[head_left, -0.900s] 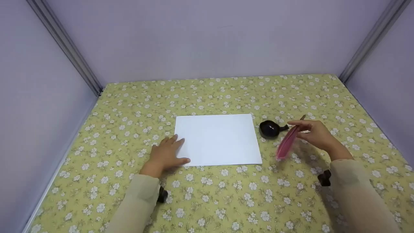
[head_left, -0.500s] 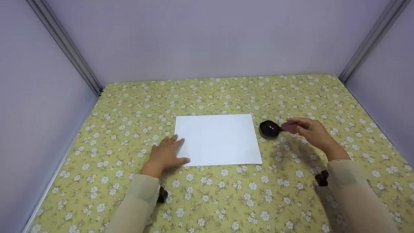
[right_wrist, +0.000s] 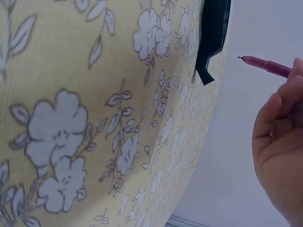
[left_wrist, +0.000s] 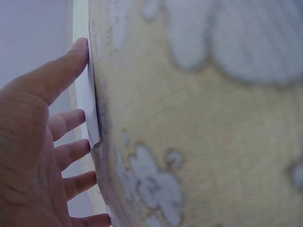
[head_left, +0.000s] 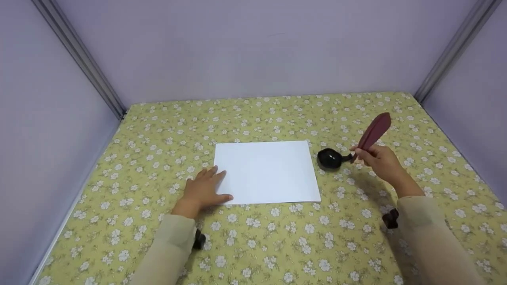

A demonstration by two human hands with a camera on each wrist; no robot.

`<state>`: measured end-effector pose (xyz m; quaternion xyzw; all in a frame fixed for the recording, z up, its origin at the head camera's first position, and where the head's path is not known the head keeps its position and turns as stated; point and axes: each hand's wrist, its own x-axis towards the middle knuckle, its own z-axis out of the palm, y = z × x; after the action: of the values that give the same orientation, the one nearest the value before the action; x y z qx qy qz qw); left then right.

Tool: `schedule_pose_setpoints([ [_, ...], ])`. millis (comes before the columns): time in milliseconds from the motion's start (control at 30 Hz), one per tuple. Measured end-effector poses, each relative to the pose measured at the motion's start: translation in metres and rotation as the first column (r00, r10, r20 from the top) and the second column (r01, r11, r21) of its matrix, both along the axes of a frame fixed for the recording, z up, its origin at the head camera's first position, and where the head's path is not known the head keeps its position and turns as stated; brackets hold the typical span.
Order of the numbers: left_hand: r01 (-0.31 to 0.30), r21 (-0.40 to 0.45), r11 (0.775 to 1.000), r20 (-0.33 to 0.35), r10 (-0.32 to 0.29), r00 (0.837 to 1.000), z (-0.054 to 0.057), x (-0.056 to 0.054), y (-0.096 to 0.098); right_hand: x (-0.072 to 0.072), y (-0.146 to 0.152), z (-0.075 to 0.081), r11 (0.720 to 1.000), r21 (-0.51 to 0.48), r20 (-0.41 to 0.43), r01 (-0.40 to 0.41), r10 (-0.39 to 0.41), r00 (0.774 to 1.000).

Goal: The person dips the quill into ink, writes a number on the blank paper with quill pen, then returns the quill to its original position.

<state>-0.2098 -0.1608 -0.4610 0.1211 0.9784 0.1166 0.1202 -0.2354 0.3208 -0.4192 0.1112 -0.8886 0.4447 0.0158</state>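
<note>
A dark red feather pen (head_left: pixel 374 131) stands tilted in my right hand (head_left: pixel 383 165), its plume up and its tip low. Thumb and fingers pinch the pen near its lower part. The right wrist view shows the pen's red barrel (right_wrist: pixel 265 65) and thin dark point, off the table. Just left of the tip sits a small black round dish (head_left: pixel 329 158) with a short handle pointing at my hand. My left hand (head_left: pixel 202 189) rests with spread fingers on the left edge of a white paper sheet (head_left: pixel 269 172). In the left wrist view the thumb (left_wrist: pixel 71 61) touches the paper (left_wrist: pixel 90 109).
A yellow cloth with white flowers (head_left: pixel 273 241) covers the table. Pale walls (head_left: pixel 253 51) with grey metal posts (head_left: pixel 81 59) stand at the back and sides. The black dish lies between the paper and my right hand.
My right hand has turned the feather pen over: the plume pointed down towards me and now points up and away, tip down. My left hand, the paper and the dish have stayed put.
</note>
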Motion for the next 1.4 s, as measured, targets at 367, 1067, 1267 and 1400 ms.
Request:
schedule_pose_setpoints([
  [367, -0.002, -0.006, 1.000, -0.005, 0.002, 1.000, -0.002, 0.000, 0.000, -0.004, 0.001, -0.009, 1.000, -0.006, -0.014, -0.004, 0.004, 1.000],
  [1067, -0.002, 0.017, 1.000, 0.011, 0.002, 1.000, 0.000, 0.000, -0.001, -0.007, -0.007, -0.016, 0.993, -0.110, 0.159, 0.054, -0.036, 0.987],
  [1267, 0.006, 0.008, 1.000, 0.003, -0.006, 1.000, 0.000, 0.000, -0.001, -0.006, -0.007, -0.014, 0.999, -0.049, 0.237, 0.017, -0.005, 0.971],
  [1400, 0.008, 0.002, 1.000, -0.003, -0.008, 1.000, 0.000, 0.000, 0.000, -0.007, -0.006, -0.015, 0.999, -0.025, 0.284, -0.021, 0.027, 0.958],
])
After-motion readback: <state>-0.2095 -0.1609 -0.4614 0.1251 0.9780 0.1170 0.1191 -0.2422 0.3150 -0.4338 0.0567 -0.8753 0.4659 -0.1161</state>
